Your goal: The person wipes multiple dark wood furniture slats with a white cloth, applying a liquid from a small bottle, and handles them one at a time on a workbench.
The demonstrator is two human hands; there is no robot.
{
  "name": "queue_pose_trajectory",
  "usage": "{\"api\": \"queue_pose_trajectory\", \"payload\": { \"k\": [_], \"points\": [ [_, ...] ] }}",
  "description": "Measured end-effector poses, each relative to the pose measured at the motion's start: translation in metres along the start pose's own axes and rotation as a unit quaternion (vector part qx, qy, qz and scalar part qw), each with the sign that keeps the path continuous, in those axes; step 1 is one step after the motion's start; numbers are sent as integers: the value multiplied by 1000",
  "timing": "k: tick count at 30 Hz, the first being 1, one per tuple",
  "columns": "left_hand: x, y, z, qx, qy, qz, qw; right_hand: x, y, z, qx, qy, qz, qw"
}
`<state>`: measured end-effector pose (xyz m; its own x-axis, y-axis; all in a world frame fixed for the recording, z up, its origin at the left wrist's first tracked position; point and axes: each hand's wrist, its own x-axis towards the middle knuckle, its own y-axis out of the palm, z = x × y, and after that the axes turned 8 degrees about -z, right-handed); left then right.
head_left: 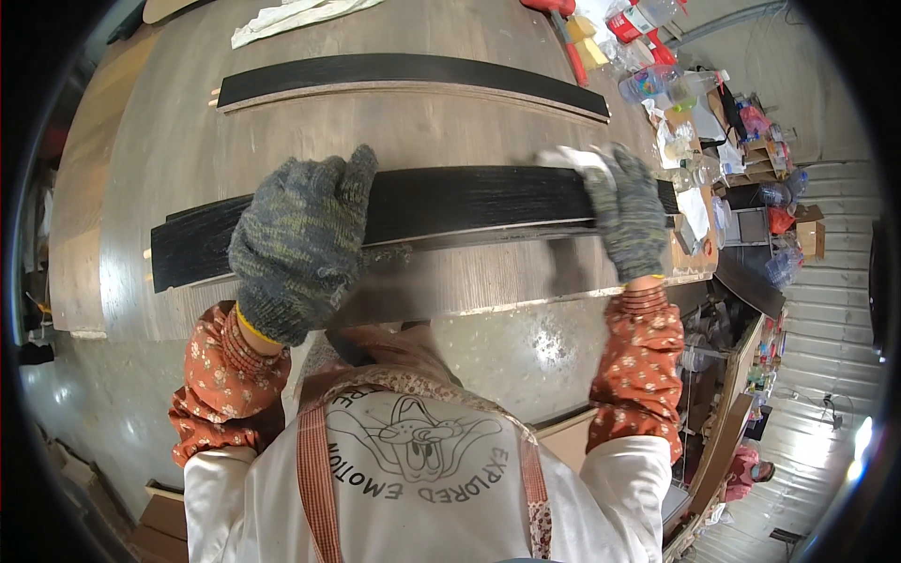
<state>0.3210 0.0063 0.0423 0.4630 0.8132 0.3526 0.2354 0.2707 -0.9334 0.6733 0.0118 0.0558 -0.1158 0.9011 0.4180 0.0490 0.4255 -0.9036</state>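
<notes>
Table (450,131) before us. Black near board (479,199) along its front; black far board (404,72) apart, behind. Our gloved left grip (298,230) clasps near board left of middle. Our right grip (631,211), blurred, over its right part, closure we cannot tell; white cloth (595,160) at fingers.
</notes>
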Motion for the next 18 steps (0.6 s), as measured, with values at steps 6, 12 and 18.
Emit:
{"api": "queue_pose_trajectory", "payload": {
  "k": [6, 12, 18],
  "points": [
    [4, -2, -5, 11, 24, -76, 997, 2, -2, 71, 0, -180, -36, 983],
    [3, 1, -3, -16, 21, -101, 995, 4, -20, 95, 41, -115, 29, 992],
    [7, -6, -8, -17, 8, -88, 996, -18, -16, 11, 212, 85, -119, 966]
  ]
}}
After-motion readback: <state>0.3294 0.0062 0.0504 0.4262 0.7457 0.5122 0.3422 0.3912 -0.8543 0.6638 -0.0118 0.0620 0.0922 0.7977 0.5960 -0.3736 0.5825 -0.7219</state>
